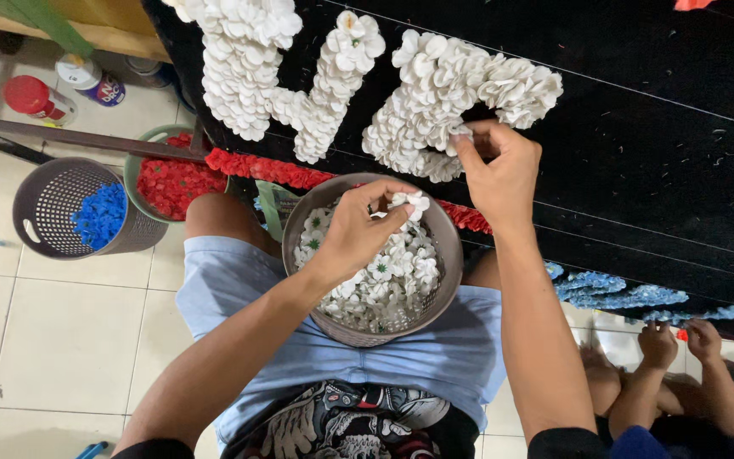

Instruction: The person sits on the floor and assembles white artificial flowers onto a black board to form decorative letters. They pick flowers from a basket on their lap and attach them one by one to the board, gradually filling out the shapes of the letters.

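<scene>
left hand [358, 229]: over the grey basket, fingers pinched narrow on one white paper flower [407, 202], held at the basket's far rim.
right hand [496, 166]: up at the black board, thumb and forefinger pinched on a white petal piece [460, 132], pressing it into the white flower letter [448, 98].
flower letter axis: long axis runs diagonally, lower left to upper right across the board; held petal sits at its lower middle edge.
held flower facing: cannot tell which way it faces, too small.
grey basket [448, 289]: round, on the person's lap, full of white flowers.
black board [656, 144]: leans ahead, more white flower letters [248, 59] on left.
red flower strip [273, 170]: runs along board under letters.
floor left: green tub of red flowers [172, 183], grey basket of blue flowers [99, 212].
lower right: another person's hands [681, 340] by blue flowers [622, 293].
</scene>
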